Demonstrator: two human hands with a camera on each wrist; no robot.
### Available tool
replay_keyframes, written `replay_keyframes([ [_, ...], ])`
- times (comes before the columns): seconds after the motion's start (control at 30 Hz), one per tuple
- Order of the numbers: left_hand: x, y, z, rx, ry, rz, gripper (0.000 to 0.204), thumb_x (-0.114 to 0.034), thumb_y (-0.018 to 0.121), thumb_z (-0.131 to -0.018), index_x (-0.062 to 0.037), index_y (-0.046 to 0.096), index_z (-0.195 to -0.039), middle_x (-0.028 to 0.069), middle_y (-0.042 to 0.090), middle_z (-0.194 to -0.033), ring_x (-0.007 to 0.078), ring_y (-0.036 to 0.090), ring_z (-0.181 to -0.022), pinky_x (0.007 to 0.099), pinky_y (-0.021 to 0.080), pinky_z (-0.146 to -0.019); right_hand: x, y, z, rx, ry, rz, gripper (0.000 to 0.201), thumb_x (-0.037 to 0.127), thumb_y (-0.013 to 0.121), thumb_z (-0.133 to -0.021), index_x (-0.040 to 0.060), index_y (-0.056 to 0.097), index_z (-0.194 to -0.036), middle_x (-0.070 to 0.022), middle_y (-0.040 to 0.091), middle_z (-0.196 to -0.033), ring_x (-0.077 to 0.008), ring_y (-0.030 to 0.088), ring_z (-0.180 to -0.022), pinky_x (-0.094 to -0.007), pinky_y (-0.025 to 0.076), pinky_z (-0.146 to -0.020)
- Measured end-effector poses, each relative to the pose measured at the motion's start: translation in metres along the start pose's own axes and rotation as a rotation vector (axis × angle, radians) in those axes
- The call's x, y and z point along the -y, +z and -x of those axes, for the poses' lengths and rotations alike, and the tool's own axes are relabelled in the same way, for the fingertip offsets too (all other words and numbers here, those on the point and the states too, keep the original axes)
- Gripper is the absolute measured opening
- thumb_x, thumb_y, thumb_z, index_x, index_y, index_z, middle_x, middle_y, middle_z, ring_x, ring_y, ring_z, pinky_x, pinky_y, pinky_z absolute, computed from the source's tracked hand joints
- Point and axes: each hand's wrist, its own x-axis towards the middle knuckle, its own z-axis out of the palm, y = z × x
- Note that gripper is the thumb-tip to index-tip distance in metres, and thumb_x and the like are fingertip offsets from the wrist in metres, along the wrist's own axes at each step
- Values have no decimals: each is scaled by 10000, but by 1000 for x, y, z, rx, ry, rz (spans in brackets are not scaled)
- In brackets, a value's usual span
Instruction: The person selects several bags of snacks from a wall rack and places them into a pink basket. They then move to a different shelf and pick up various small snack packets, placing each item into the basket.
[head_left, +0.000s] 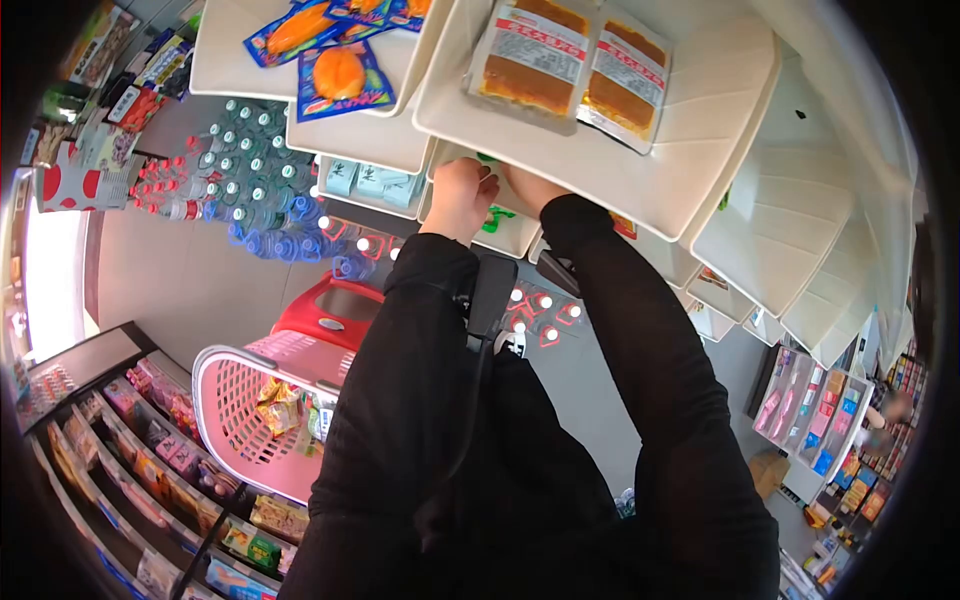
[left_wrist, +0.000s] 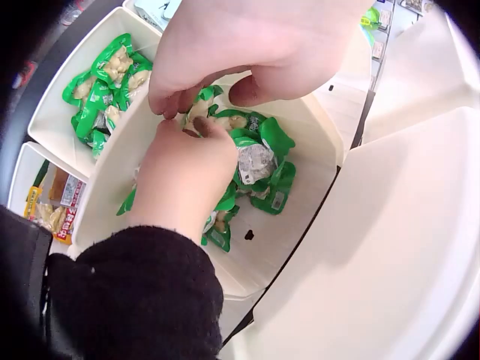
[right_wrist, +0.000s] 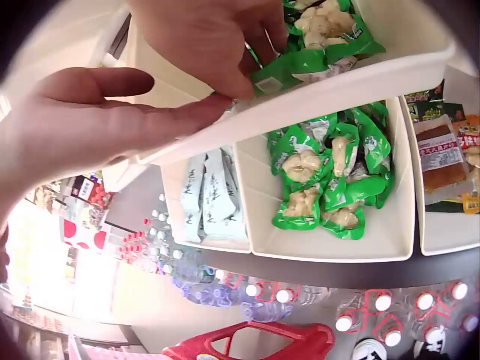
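Note:
My left hand (head_left: 462, 200) reaches in from the left over a cream bin (left_wrist: 307, 217). Its index finger extends to the rim in the right wrist view, with the thumb held apart. From the other side my right hand (left_wrist: 187, 157), in a black sleeve, reaches down with curled fingers. They pinch a green snack packet (right_wrist: 271, 79) with pale lumps, partly hidden by the hands. The fingertips of both hands meet close over it in the left wrist view. More green packets (left_wrist: 281, 184) lie loose beneath them in the same bin.
A second bin of green packets (right_wrist: 345, 187) adjoins, beside pale blue packets (right_wrist: 214, 195). Above my hands, an upper bin (head_left: 690, 170) holds brown flat packs (head_left: 625, 75). A pink basket (head_left: 215, 410) with a red handle stands on the floor, near bottles (head_left: 260, 180).

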Motion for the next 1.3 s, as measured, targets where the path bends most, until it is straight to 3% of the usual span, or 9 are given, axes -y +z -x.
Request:
replay_keyframes([
  [0.1, -15, 9, 30, 58, -19, 40, 243, -200, 419, -840, 11, 472, -950, 109, 513, -868, 216, 494, -804, 368, 405, -757, 31, -40, 1, 109, 87, -124, 171, 137, 482, -761, 36, 564, -872, -164, 567, -807, -302, 540, -755, -361, 425, -660],
  [0.23, -12, -9, 80, 328, 42, 32, 226, -109, 463, -819, 40, 447, -988, 122, 510, -942, 211, 510, -867, 364, 419, -774, 73, -85, 50, 72, -134, -255, 226, 23, 509, -712, 66, 586, -920, -90, 564, -975, -265, 540, -864, -332, 443, -718],
  [0.4, 11, -61, 182, 261, 239, -42, 309, -39, 487, -791, 35, 428, -1085, 118, 495, -1061, 200, 490, -971, 321, 397, -826, 148, -134, 100, 453, -328, -280, 295, 185, 625, -659, 59, 539, -911, -81, 483, -1054, -259, 467, -975, -354, 418, -788],
  [0.5, 9, -114, 248, 191, 365, -161, 358, -19, 473, -790, 39, 397, -1135, 121, 478, -1112, 202, 462, -1030, 325, 347, -887, 187, -139, 108, 302, -217, -401, 415, 245, 646, -652, 62, 496, -994, -112, 458, -1097, -288, 434, -1022, -360, 366, -850],
  [0.57, 9, -155, 293, 55, 363, -203, 335, -12, 464, -790, 45, 407, -1116, 117, 494, -1084, 192, 475, -1008, 312, 360, -873, 212, -115, 118, 278, -2, -658, 444, 219, 647, -657, 51, 471, -1028, -128, 477, -1072, -294, 477, -967, -353, 401, -793],
  [0.7, 31, -232, 359, -135, 364, -74, 290, -37, 457, -811, 37, 414, -1088, 120, 505, -1052, 181, 500, -962, 319, 408, -833, 268, -45, 157, 836, 86, -1183, 292, 112, 608, -675, 12, 503, -929, -132, 562, -842, -255, 562, -769, -333, 444, -645],
  [0.87, 67, -287, 380, -336, 280, 80, 290, -48, 442, -825, 40, 396, -1097, 121, 498, -1055, 191, 514, -930, 327, 430, -809, 326, 26, 233, 917, 47, -856, 169, 26, 500, -668, 19, 515, -837, -153, 549, -773, -302, 542, -770, -381, 413, -630],
  [1.03, 103, -369, 369, -378, 80, -44, 214, -47, 456, -818, 73, 441, -995, 96, 520, -926, 182, 529, -827, 309, 435, -750, 344, 11, 229, 1413, -46, -614, 297, 64, 469, -682, 79, 567, -962, -96, 551, -1007, -250, 514, -943, -337, 410, -787],
  [1.3, 121, -412, 312, -418, -51, -452, 197, -71, 522, -782, 61, 509, -927, 57, 550, -843, 128, 524, -756, 251, 417, -668, 336, 89, 280, 1471, -129, -336, 275, 176, 461, -713, 26, 598, -898, -167, 575, -926, -296, 558, -856, -361, 436, -742],
])
